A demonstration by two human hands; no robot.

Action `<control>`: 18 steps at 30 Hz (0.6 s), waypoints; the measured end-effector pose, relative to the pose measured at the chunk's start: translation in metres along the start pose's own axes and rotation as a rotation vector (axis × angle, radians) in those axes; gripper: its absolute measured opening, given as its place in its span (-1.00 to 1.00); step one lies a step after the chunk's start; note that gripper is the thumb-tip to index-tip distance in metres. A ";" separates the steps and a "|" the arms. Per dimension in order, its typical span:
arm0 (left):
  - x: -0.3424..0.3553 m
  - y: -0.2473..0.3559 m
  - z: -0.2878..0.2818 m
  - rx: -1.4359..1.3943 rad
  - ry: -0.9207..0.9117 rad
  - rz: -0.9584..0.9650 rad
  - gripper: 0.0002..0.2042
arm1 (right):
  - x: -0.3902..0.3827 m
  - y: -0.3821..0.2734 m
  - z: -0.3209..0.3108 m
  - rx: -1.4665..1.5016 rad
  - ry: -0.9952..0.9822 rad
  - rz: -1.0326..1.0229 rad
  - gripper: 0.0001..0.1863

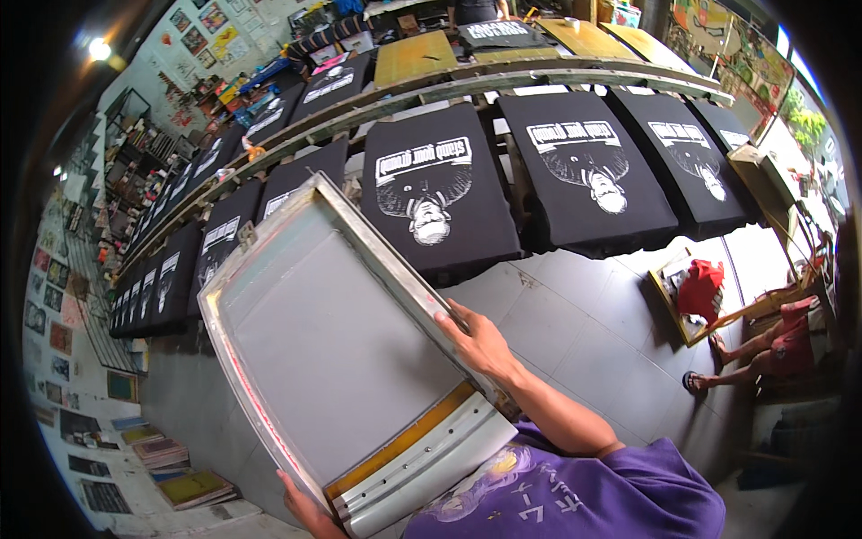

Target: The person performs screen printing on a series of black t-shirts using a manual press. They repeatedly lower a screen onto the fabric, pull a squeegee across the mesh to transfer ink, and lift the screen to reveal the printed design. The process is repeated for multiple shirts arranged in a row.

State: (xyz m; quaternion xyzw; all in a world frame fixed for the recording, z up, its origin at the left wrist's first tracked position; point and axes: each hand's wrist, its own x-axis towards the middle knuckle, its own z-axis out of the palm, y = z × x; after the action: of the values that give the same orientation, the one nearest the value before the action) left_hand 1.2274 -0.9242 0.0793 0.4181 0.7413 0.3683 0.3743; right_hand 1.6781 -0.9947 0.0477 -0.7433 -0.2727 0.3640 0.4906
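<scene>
I hold a screen-printing frame (382, 254) tilted in front of my body, with a fine grey mesh (314, 332) stretched across it. My right hand (480, 340) is closed around the frame's right rail, thumb on top. Down at the near left corner, my left hand (308, 510) grips the opposite rail, its fingers partly hidden. Across the near end of the frame lies a wide silver squeegee (426, 472) with bolts and an amber blade (400, 437). Reddish ink marks run along the left rail.
Beyond the frame, several black T-shirts (440, 193) with white portrait prints lie on boards in rows along a long rail (503, 83). A person in red shorts (790, 346) is at the right, near a wooden frame holding red cloth (700, 289). Framed screens (193, 487) lie stacked at lower left.
</scene>
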 end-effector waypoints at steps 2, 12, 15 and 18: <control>0.003 0.004 0.017 -0.044 -0.025 -0.039 -0.12 | 0.013 -0.002 -0.013 -0.010 0.010 -0.014 -0.02; 0.005 -0.018 0.023 -0.237 -0.007 -0.117 -0.09 | 0.065 -0.037 -0.003 -0.091 -0.156 -0.080 0.03; -0.048 0.014 0.043 -0.236 0.022 0.076 -0.11 | 0.078 -0.046 0.020 -0.092 -0.223 -0.106 0.04; -0.094 0.053 0.060 -0.229 0.046 0.270 -0.12 | 0.092 -0.058 0.042 -0.120 -0.285 -0.113 0.05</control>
State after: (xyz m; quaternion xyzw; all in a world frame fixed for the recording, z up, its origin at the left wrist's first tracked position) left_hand 1.3318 -0.9745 0.1212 0.4601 0.6397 0.5068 0.3496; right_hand 1.6954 -0.8811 0.0662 -0.6956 -0.4022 0.4206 0.4214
